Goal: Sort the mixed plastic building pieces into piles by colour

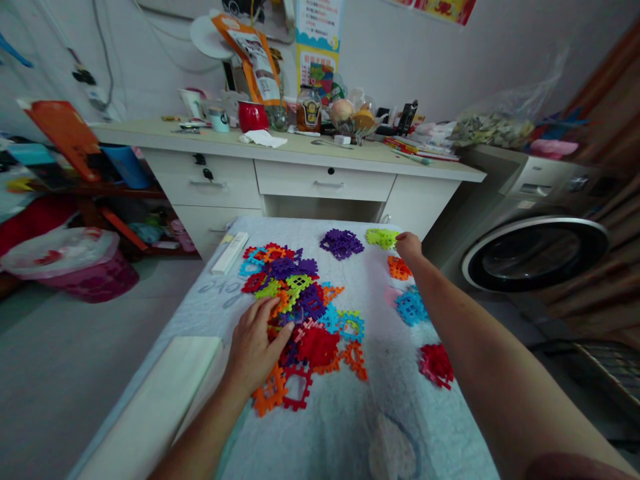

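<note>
A mixed heap of flat interlocking plastic pieces [310,303] in red, orange, purple, blue and green lies on the cloth-covered table. My left hand [257,340] rests on the heap's left side, open, thumb and fingers apart. At the far right, my right hand [409,246] is closed at the edge of a small green pile [381,238]; its fingertips are partly hidden, so what they hold cannot be made out. Sorted by colour nearby are a purple pile [341,244], an orange pile [399,268], a blue pile [411,307] and a red pile [436,365].
A long white box [150,400] lies along the table's left edge, with a slim white box [231,253] farther back. Behind stands a white desk [325,180] crowded with jars and packets. To the right is a washing machine [535,220]; at left, a pink bin [85,273].
</note>
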Demonstrator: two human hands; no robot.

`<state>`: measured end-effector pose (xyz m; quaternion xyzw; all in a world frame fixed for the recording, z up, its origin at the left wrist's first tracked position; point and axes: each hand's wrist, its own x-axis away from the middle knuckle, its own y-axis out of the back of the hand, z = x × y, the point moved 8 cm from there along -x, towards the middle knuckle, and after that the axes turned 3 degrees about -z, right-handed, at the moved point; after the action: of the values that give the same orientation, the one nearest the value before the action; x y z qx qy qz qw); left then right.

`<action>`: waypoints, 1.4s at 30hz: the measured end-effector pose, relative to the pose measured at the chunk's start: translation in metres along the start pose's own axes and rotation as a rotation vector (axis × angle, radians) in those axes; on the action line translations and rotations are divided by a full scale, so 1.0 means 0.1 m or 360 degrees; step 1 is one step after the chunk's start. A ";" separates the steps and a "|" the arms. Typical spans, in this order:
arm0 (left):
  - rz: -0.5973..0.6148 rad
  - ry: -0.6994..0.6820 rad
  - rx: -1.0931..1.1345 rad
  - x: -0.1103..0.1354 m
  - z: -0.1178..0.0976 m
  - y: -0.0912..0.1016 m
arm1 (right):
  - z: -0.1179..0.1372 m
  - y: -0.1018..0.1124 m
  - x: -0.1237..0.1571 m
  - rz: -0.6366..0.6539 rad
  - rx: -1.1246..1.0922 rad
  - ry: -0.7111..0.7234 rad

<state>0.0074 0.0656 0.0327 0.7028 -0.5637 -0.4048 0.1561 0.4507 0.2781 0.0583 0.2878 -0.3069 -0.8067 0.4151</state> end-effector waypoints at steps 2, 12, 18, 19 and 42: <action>0.0004 -0.0010 0.0000 0.00 0.00 -0.01 | 0.02 0.04 0.06 -0.0032 0.0032 -0.0024; -0.0008 -0.0062 0.0004 0.01 -0.01 0.00 | 0.68 -0.10 1.07 0.0647 -0.0233 0.0417; -0.0023 -0.0056 -0.0005 0.01 -0.03 0.02 | 1.03 -0.05 2.21 0.1126 0.0094 0.0964; -0.0020 -0.0053 -0.0009 0.01 -0.03 0.02 | 1.03 -0.04 2.33 0.1134 0.0161 0.1007; 0.0005 -0.0066 -0.0057 0.01 -0.04 -0.01 | 0.73 0.13 2.30 0.0421 0.0190 0.0809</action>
<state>0.0105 0.0640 0.0342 0.6906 -0.5606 -0.4290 0.1576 0.2917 0.0959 0.0663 0.4621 -0.2748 -0.6280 0.5627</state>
